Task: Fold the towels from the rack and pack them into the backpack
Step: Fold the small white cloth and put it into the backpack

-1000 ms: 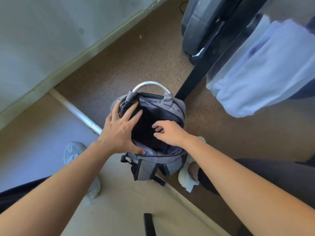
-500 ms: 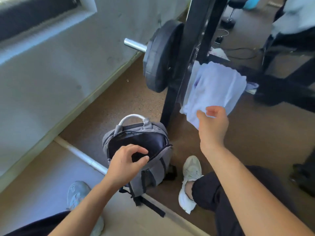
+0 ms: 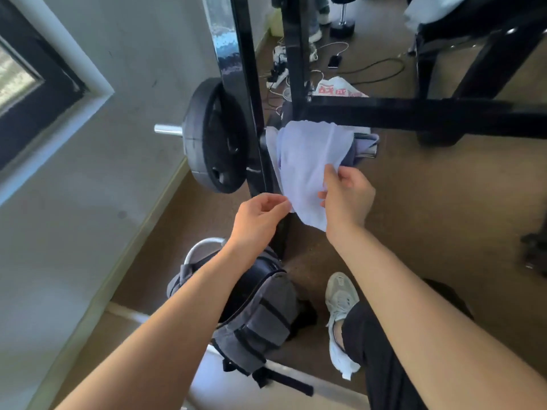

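As the towel (image 3: 307,161) hangs, left hand (image 3: 260,216) and right hand (image 3: 347,196) pinch it.

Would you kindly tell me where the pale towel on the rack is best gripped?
Probably the loose lower edge, taken at both bottom corners from the near side: the pale towel drapes over the rack bar with that edge hanging free toward the person. The right hand pinches it there; the left hand is at the opposite corner.

Soft daylight, glare on the black rack upright (image 3: 228,45), wide-angle edge bending.
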